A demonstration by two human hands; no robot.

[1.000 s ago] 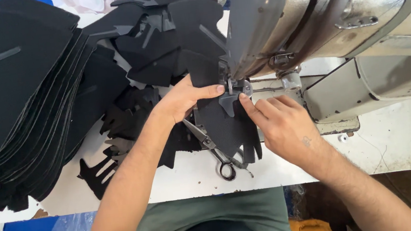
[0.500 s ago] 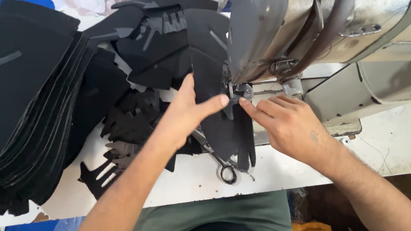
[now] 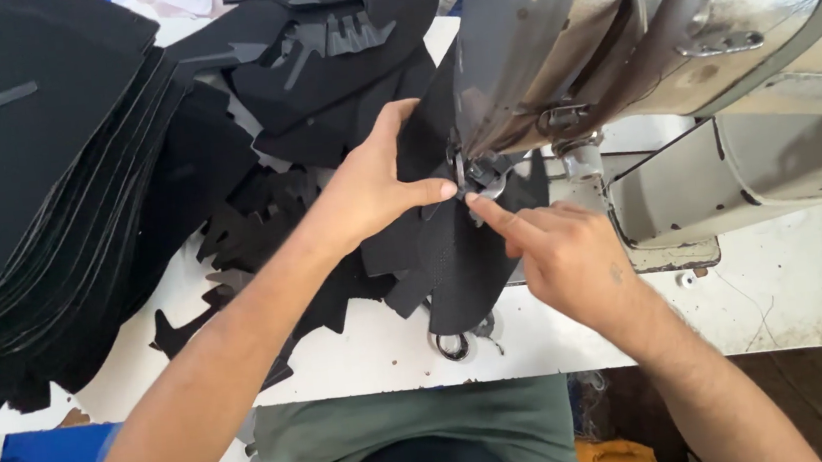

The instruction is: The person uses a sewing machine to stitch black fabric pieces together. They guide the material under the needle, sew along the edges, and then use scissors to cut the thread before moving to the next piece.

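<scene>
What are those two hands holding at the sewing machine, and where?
Both hold a black perforated fabric piece: the left hand grips its upper edge, and the right hand presses a fingertip beside the needle.

We record a white worktable (image 3: 789, 295), its surface scuffed and marked with faint lines. A grey-and-cream sewing machine (image 3: 674, 45) stands on its right half. A large stack of black cut fabric pieces (image 3: 36, 197) covers the left half and overhangs the near edge. Smaller black cutouts (image 3: 241, 237) lie loose beside the stack. A black mesh piece (image 3: 460, 266) rests on the table at the machine, partly covering scissors (image 3: 454, 342) near the front edge.
</scene>
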